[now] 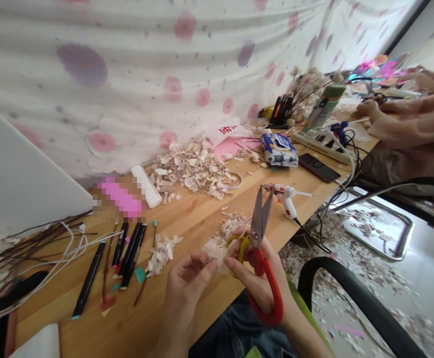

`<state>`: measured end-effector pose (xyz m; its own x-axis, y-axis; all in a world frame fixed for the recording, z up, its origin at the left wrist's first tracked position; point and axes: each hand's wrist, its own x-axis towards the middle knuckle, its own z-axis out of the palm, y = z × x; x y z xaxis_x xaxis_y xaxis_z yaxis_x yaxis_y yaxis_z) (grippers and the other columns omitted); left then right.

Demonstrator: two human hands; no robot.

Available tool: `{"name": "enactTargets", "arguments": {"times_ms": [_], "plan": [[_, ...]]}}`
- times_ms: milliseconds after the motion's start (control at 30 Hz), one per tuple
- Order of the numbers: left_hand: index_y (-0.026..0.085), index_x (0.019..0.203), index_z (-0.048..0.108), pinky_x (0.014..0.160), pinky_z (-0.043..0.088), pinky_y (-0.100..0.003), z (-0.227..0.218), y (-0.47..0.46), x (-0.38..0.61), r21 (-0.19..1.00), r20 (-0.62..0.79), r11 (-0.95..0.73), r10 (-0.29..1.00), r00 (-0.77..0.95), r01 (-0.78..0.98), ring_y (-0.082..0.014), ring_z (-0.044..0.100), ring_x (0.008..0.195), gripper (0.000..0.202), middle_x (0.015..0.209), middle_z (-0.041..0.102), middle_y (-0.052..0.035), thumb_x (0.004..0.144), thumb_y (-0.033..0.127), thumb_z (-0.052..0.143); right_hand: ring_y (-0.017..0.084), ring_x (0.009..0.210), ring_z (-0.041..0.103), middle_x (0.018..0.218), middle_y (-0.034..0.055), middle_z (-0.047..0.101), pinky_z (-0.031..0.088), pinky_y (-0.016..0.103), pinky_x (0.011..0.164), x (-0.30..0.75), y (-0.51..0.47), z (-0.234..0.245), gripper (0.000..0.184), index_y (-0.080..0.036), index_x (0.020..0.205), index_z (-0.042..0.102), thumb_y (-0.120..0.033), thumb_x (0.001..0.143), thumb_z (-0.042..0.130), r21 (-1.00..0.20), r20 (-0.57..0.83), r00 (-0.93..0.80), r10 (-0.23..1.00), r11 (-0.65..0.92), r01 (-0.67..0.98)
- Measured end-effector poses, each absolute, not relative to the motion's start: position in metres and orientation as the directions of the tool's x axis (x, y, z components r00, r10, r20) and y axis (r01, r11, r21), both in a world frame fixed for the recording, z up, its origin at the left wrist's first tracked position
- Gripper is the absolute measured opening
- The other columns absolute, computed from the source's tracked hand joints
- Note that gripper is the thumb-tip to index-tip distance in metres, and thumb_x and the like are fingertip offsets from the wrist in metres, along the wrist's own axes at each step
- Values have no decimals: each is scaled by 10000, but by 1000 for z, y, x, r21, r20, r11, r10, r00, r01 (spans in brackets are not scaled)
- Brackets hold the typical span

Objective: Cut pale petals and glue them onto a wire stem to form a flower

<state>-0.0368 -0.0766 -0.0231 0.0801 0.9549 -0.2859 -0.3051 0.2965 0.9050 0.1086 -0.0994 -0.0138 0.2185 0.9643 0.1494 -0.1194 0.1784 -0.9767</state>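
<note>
Clearly, a pale, thin petal (pixel 216 250) is held up between both hands, over the near edge of the wooden table (pixel 194 219). By the left hand (pixel 189 281) it is pinched, with thumb and fingertips brought together on its edge. By the right hand (pixel 252 282) its other side is met with the thumb and a fingertip; whether they are pressed tight there cannot be told. In that same hand a pair of scissors (pixel 275 293) is gripped, the fingers closed around the red and yellow handles, the blades pointed up and parted slightly.

Just beyond the hands, a small heap of petals (pixel 236 222) is spread on the wood, and a white glue gun (pixel 287 203) is seen behind the blade tips. Farther back, a large pile of petals (pixel 192 166) is heaped near the hanging cloth (pixel 130 74), with a blue packet (pixel 279 148) and a dark phone (pixel 318 167) placed to its right. On the left side, another petal cluster (pixel 163 253) is laid near several black markers (pixel 132 256). At the far right, a co-worker's hand (pixel 373 112) is held above the table, and the floor (pixel 406 318) is strewn with scraps.
</note>
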Motion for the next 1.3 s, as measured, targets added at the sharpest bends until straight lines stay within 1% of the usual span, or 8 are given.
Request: {"name": "enactTargets", "arguments": {"times_ms": [133, 233, 300, 433, 533, 667, 1000, 1300], "plan": [[192, 692, 710, 692, 541, -189, -17, -77, -41, 989, -92, 94, 995, 28, -118, -127, 666, 706, 147, 690, 695, 21, 700, 254, 843, 151, 646, 582, 745, -32, 650, 440, 262, 556, 110, -101, -14, 329, -255, 1115, 530, -288, 869, 745, -973, 130, 237, 963, 170, -155], [217, 707, 687, 659, 533, -187, -12, -77, -45, 979, 195, -196, 980, 30, 60, -125, 665, 700, 116, 702, 686, 36, 756, 176, 783, 142, 616, 569, 749, -32, 643, 429, 251, 524, 110, -103, -15, 368, -260, 1129, 538, -347, 860, 773, -973, 94, 267, 959, 145, -178], [228, 750, 672, 688, 525, -205, -9, -77, -47, 883, 426, -431, 902, 72, 186, -127, 655, 733, 141, 748, 681, 36, 799, 113, 737, 146, 621, 577, 764, -23, 648, 439, 252, 523, 110, -106, -16, 386, -262, 1135, 548, -404, 860, 779, -972, 94, 280, 955, 150, -183], [232, 860, 699, 993, 433, -362, -2, -78, -50, 499, 724, -753, 634, 272, 428, -170, 627, 867, 206, 802, 711, 12, 848, 27, 687, 174, 641, 626, 787, 6, 686, 490, 278, 555, 110, -108, -13, 442, -263, 1147, 558, -516, 851, 767, -965, 104, 272, 957, 163, -204], [245, 897, 722, 1108, 309, -465, 0, -80, -53, 313, 759, -800, 535, 372, 512, -216, 610, 954, 207, 832, 765, -3, 854, 43, 703, 188, 677, 655, 779, 10, 698, 517, 292, 608, 109, -108, -11, 423, -268, 1116, 570, -508, 839, 781, -968, 55, 260, 964, 115, -222], [278, 970, 737, 1149, 245, -494, -5, -81, -58, 196, 740, -815, 488, 463, 546, -237, 621, 991, 272, 893, 792, -1, 822, 50, 733, 179, 635, 637, 780, -5, 683, 495, 277, 555, 108, -107, -11, 410, -283, 1094, 571, -453, 813, 817, -947, -42, 214, 976, 29, -319], [263, 905, 737, 1138, 269, -484, -7, -78, -54, 251, 733, -792, 531, 425, 557, -242, 596, 1005, 245, 882, 772, -23, 834, 31, 695, 219, 777, 682, 866, 13, 701, 564, 332, 720, 118, -111, -8, 389, -275, 1117, 579, -326, 810, 813, -990, -28, 115, 993, -12, -138], [292, 911, 729, 1172, 283, -507, -7, -78, -52, 333, 705, -787, 573, 417, 519, -223, 633, 1003, 296, 933, 777, 15, 826, 15, 669, 173, 694, 584, 798, -20, 613, 481, 278, 635, 114, -106, -12, 242, -245, 1038, 597, -237, 821, 704, -998, 64, 274, 960, 58, 30]]}}
